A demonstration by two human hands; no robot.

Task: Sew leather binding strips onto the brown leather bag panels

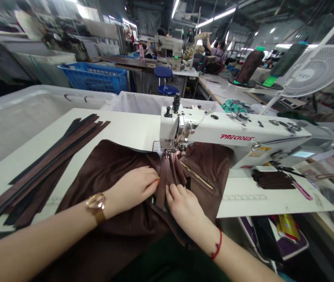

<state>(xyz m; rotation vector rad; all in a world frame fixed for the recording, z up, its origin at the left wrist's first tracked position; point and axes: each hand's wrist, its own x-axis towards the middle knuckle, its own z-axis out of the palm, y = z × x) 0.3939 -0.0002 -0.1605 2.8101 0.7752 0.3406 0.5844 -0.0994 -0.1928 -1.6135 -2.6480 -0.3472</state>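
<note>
A dark brown garment [116, 172] with a gold zipper [197, 175] lies on the white sewing table under the needle of a white sewing machine [237, 135]. My left hand [134, 186], with a gold watch on its wrist, lies flat on the fabric, fingers together and pointing right at a narrow brown strip [163, 182] that runs toward the presser foot [167, 153]. My right hand [184, 205], a red cord on its wrist, rests on the fabric just right of that strip, fingers curled onto its edge.
A pile of long brown strips [46, 168] lies on the table's left. Small brown pieces [272, 180] sit right of the machine. Clear bins [22, 113] and a blue crate [96, 76] stand behind. Thread cones [249, 66] and a fan [313, 70] stand at the right. A person works at the back.
</note>
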